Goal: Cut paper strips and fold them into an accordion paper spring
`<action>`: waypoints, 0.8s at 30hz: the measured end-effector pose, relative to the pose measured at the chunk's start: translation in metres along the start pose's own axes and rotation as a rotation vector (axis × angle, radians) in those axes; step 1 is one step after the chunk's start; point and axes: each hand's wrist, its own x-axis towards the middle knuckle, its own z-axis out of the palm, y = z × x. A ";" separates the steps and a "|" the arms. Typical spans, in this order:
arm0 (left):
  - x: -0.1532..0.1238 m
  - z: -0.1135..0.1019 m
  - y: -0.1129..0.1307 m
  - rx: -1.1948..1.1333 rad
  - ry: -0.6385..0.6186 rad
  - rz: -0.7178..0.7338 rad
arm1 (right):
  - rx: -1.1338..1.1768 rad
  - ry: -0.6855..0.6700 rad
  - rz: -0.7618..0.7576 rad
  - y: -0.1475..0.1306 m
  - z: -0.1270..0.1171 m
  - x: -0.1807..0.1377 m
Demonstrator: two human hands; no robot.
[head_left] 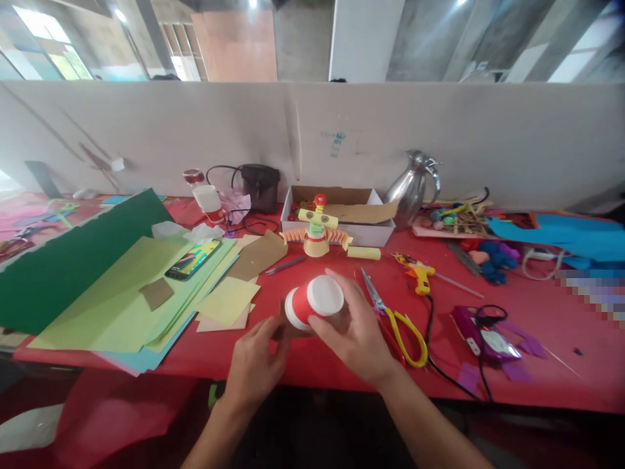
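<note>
My right hand (pixel 360 335) is wrapped round a paper cup (pixel 326 296) that is white with a red band, held tilted above the near part of the table. My left hand (pixel 258 355) is closed, with thumb and fingertips pinching a small piece of brown paper (pixel 295 331) that sits against the underside of the cup. Part of this brown piece is hidden by the cup and fingers. Beyond the hands stands a paper figure (pixel 317 228) with a cup body, pleated orange arms and a red top. Yellow-handled scissors (pixel 398 322) lie to the right of my right hand.
A yellow glue gun (pixel 417 273) with a black cord lies right of the scissors. Coloured paper sheets (pixel 117 293) bear a phone (pixel 193 259) at left. A white box (pixel 342 232), a metal jug (pixel 409 189) and a purple box (pixel 483 339) also stand on the red table.
</note>
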 end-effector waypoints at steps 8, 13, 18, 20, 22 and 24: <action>-0.015 0.011 -0.021 -0.052 -0.061 -0.206 | -0.021 0.058 0.183 0.083 0.005 -0.004; -0.014 0.012 -0.030 -0.078 -0.082 -0.265 | -0.049 -0.110 0.124 0.079 -0.003 -0.003; -0.014 0.014 -0.025 -0.028 -0.090 -0.224 | -0.178 -0.239 0.049 0.062 -0.003 0.002; -0.015 0.016 -0.021 -0.002 -0.088 -0.196 | -0.121 -0.229 0.063 0.062 -0.002 0.001; -0.015 0.015 -0.019 0.008 -0.074 -0.180 | 0.015 -0.172 0.112 0.062 -0.003 -0.003; -0.015 0.008 -0.020 0.025 -0.036 -0.178 | 0.161 -0.064 0.170 0.060 -0.005 -0.009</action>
